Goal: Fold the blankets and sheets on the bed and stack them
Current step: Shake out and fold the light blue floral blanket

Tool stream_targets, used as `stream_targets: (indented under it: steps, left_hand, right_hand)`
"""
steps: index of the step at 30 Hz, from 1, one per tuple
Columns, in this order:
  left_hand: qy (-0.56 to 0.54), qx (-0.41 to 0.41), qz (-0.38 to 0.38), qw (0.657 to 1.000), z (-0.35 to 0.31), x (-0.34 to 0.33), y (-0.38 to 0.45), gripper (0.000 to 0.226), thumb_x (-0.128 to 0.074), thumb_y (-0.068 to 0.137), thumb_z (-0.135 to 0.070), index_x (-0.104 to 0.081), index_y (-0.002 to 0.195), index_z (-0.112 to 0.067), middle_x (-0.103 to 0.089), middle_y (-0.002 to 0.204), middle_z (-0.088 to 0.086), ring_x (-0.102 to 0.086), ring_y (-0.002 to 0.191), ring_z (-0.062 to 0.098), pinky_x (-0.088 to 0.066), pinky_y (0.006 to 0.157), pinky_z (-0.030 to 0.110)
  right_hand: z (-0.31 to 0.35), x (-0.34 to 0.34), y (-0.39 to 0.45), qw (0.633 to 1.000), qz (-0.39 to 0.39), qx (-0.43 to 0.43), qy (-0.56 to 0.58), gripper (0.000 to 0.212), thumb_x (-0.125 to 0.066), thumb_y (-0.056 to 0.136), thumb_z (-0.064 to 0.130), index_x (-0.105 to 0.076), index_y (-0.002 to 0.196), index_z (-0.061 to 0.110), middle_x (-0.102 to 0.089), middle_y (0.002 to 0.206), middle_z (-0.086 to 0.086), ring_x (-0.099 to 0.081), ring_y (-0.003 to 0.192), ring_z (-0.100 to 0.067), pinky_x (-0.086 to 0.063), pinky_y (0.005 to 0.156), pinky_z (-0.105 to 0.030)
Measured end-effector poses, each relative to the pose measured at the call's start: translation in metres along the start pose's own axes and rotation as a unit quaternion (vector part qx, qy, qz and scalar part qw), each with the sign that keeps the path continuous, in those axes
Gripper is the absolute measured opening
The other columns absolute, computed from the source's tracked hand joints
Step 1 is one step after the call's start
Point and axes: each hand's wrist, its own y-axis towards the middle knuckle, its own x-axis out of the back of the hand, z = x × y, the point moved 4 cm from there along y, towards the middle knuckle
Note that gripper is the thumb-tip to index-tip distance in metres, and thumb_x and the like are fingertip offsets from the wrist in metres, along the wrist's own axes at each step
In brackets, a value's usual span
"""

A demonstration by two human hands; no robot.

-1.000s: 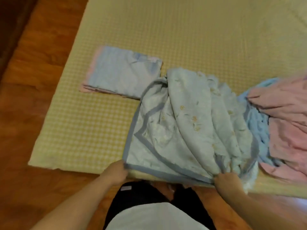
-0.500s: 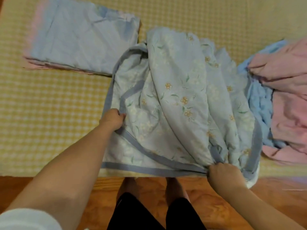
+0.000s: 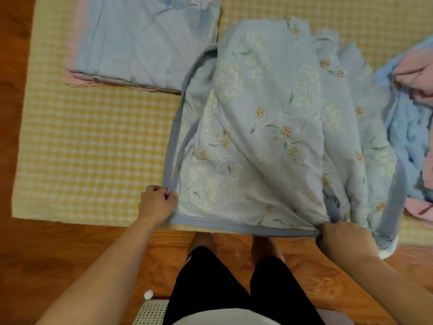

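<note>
We identify the setting as a bedroom in a private home. A low bed (image 3: 93, 148) covered in a yellow-and-white checked sheet sits close to a polished wooden floor (image 3: 77, 249). Household bedding lies on it: a folded pale blue sheet (image 3: 145, 41), a light blue floral quilt (image 3: 269, 127) with a grey-blue border, and a rumpled heap of pink and blue linen (image 3: 412, 118) at the right edge. We also note the person's bare feet (image 3: 203, 240) on the floor, consistent with a domestic interior.

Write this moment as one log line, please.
step: folding floral blanket | left hand: pinches border | right hand: grips edge
</note>
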Motion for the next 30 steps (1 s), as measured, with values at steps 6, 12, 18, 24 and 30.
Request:
stream_targets:
  steps: [6,12,18,24,30]
  left_hand:
    - [-0.044,0.017,0.086,0.995,-0.012,-0.007,0.006,0.043,-0.043,0.104,-0.049,-0.059,0.077,-0.019,-0.061,0.074,0.001,-0.058,0.068,0.022,-0.041,0.066,0.035]
    - [-0.543,0.132,-0.196,0.806,0.013,0.078,-0.074,0.032,-0.064,0.093,-0.031,-0.052,0.070,-0.012,-0.050,0.069,0.012,-0.053,0.063,0.023,-0.042,0.061,0.039]
    - [-0.407,0.291,-0.183,0.846,0.062,0.086,-0.184,0.033,-0.060,0.101,-0.031,-0.061,0.099,0.002,-0.060,0.088,0.023,-0.053,0.073,0.032,-0.040,0.066,0.040]
    - [-0.571,0.242,0.193,0.761,0.021,0.117,-0.195,0.026,-0.066,0.092,-0.024,-0.077,0.088,-0.001,-0.075,0.080,0.017,-0.068,0.053,0.026,-0.050,0.039,0.027]
    - [-0.723,-0.043,0.088,0.684,-0.184,0.376,-0.157,0.022,-0.052,0.101,-0.013,-0.055,0.080,-0.009,-0.060,0.063,0.005,-0.051,0.050,0.013,-0.036,0.035,0.014]
  right_hand:
    - [0.001,0.009,-0.005,0.999,-0.020,-0.019,0.042,0.020,-0.047,0.097,0.041,-0.065,0.097,0.035,-0.068,0.088,0.009,-0.069,0.084,-0.014,-0.040,0.055,-0.029]
    - [-0.005,0.060,-0.055,0.989,-0.043,-0.086,0.110,0.021,-0.051,0.095,0.048,-0.057,0.083,0.032,-0.052,0.069,0.010,-0.066,0.073,-0.014,-0.044,0.050,-0.028]
    - [0.037,0.090,-0.118,0.993,0.002,-0.010,0.120,0.037,-0.049,0.093,0.060,-0.061,0.119,0.036,-0.067,0.099,0.010,-0.068,0.094,-0.013,-0.047,0.066,-0.027]
    - [0.019,0.131,-0.117,0.997,0.074,-0.007,0.036,0.054,-0.047,0.093,0.030,-0.037,0.146,0.033,-0.061,0.094,0.006,-0.053,0.073,-0.016,-0.046,0.064,-0.031]
    - [-0.115,0.369,-0.156,0.973,-0.167,-0.150,0.062,0.032,-0.055,0.097,0.041,-0.071,0.105,0.015,-0.070,0.109,-0.010,-0.061,0.089,-0.021,-0.045,0.076,-0.026]
